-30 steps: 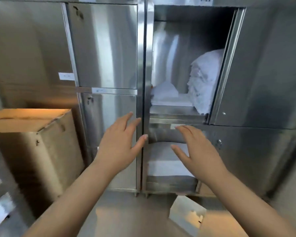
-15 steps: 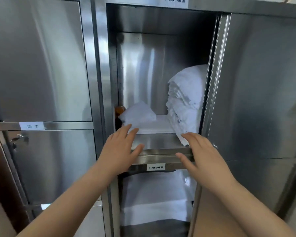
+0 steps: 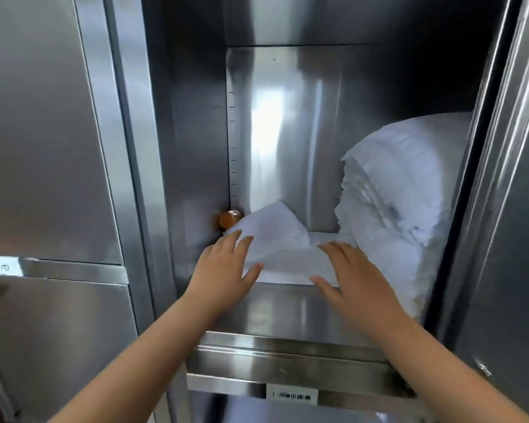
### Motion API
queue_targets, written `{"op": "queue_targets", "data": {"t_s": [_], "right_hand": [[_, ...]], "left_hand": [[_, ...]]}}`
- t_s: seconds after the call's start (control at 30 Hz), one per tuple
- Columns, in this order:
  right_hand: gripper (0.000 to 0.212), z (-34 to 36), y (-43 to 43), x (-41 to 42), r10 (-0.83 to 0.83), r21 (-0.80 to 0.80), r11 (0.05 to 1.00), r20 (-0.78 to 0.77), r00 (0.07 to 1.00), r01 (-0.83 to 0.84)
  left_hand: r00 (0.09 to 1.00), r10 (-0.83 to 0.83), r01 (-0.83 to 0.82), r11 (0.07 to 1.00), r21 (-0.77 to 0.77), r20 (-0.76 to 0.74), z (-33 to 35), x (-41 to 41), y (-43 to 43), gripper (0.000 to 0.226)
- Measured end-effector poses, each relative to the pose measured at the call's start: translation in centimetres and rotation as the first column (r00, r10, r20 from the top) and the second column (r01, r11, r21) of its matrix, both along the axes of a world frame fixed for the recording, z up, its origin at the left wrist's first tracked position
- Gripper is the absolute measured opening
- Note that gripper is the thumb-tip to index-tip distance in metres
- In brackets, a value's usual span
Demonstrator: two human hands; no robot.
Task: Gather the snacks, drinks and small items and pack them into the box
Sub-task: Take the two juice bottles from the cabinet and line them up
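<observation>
Both released: left grip [image 3: 226, 267] and right grip [image 3: 348, 270] lay flat on folded linen [image 3: 275, 233], likely parting it; orange bottle [image 3: 229, 218] sat just beyond left grip.

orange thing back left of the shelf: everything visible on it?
The orange thing is small, rounded, glossy amber-brown, perhaps a bottle end. A folded white cloth hides the rest. It sits in the back left corner of the shelf, by the steel wall. The left hand rests on the cloth, just short of it.
</observation>
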State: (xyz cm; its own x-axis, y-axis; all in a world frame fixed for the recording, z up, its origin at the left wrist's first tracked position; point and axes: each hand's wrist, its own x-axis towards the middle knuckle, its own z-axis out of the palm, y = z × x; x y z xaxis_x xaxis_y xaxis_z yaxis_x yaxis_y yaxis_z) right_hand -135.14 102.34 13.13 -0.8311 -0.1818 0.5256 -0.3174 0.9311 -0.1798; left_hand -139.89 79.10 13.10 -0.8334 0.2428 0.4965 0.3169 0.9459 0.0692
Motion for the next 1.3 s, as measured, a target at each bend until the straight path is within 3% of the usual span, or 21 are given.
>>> {"op": "queue_targets", "data": {"t_s": [0.13, 0.53, 0.77, 0.87, 1.0, 1.3], "right_hand": [[0.056, -0.7, -1.3, -7.5, 0.071, -0.003, 0.997, 0.013, 0.997, -0.071], [0.055, -1.3, -3.9, -31.4, 0.077, -0.048, 0.996, 0.034, 0.996, -0.075], [0.048, -2.4, -7.1, -44.8, 0.126, 0.069, 0.989, 0.100, 0.987, -0.133], [0.036, -3.1, -8.0, -49.4, 0.198, 0.104, 0.972, 0.106, 0.974, -0.209], [0.029, -4.0, -8.3, -54.3, 0.245, 0.148, 0.951, 0.184, 0.952, -0.273], [0.029, -6.5, -7.9, -56.0, 0.131, 0.219, 0.959, 0.219, 0.967, -0.180]], "left_hand": [[0.998, 0.064, -0.066, 0.997, 0.045, 0.027, -0.6, -6.1, 0.2, 0.060], [0.967, 0.235, -0.250, 0.948, 0.195, 0.093, -3.9, -29.5, 0.9, 0.058], [0.951, 0.295, -0.309, 0.864, 0.398, 0.096, -6.5, -39.4, 0.3, 0.049], [0.939, 0.329, -0.340, 0.848, 0.406, 0.100, -7.6, -42.1, 0.5, 0.047], [0.904, 0.419, -0.422, 0.856, 0.299, 0.078, -8.6, -44.7, 0.6, 0.051], [0.838, 0.545, -0.537, 0.818, 0.206, 0.021, -8.9, -44.7, 2.4, 0.056]]}}
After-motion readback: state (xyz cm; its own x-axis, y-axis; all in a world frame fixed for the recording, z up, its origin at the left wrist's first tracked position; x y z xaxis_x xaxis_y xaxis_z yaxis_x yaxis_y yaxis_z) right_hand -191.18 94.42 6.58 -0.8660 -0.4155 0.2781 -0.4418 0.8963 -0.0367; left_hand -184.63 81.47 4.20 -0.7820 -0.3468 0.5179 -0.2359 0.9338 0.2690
